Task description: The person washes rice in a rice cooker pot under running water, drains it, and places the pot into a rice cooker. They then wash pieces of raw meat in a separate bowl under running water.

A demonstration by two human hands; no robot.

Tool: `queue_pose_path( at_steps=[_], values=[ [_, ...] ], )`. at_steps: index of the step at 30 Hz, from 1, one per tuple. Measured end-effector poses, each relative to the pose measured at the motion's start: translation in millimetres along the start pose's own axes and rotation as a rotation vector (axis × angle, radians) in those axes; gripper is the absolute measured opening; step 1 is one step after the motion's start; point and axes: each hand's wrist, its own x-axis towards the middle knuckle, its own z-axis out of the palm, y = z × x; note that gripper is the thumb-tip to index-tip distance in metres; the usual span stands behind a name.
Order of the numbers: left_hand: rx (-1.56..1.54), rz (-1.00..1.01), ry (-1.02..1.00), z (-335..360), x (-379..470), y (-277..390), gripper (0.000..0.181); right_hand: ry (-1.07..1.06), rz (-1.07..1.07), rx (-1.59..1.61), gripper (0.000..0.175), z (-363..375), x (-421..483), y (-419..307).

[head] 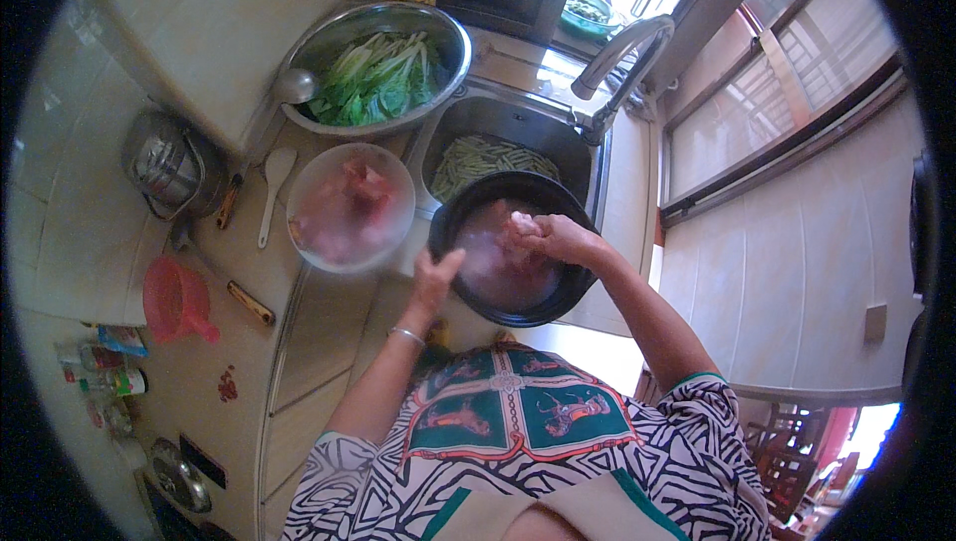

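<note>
My left hand (pixel 439 273) grips the near left rim of a black bowl (pixel 499 314), tilted at the front edge of the sink. Over the bowl, my right hand (pixel 560 237) is closed on a piece of pale pink meat (pixel 525 224). Reddish liquid with more meat (pixel 482 264) lies in the bowl under a whitish haze. To the left, a round white bowl (pixel 297 246) holds more raw red and pink meat (pixel 366 197). Behind the black bowl, cut green bean pieces (pixel 485 160) lie in the steel sink (pixel 569 149).
A large steel basin (pixel 463 55) of leafy greens stands behind, with a steel ladle (pixel 297 85) at its rim. The faucet (pixel 597 70) arches over the sink's right side. A white spoon (pixel 275 182), a wooden-handled utensil (pixel 250 302) and a pink plastic scoop (pixel 175 298) lie left.
</note>
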Motion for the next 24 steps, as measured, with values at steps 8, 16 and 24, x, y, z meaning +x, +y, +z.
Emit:
queue_pose_path(
  at_steps=[8,16,24],
  values=[
    [0.026,0.037,-0.026,0.4,-1.8,10.8,0.022,0.154,-0.146,-0.006,0.032,-9.8,-17.6,-12.5],
    [-0.006,-0.065,0.006,0.4,0.8,11.8,0.032,0.1,-0.162,-0.209,0.038,-17.2,-11.5,-12.7],
    [0.048,0.035,0.017,2.2,-1.4,8.1,0.034,0.188,-0.332,-0.653,0.043,38.6,33.3,13.8]
  ],
)
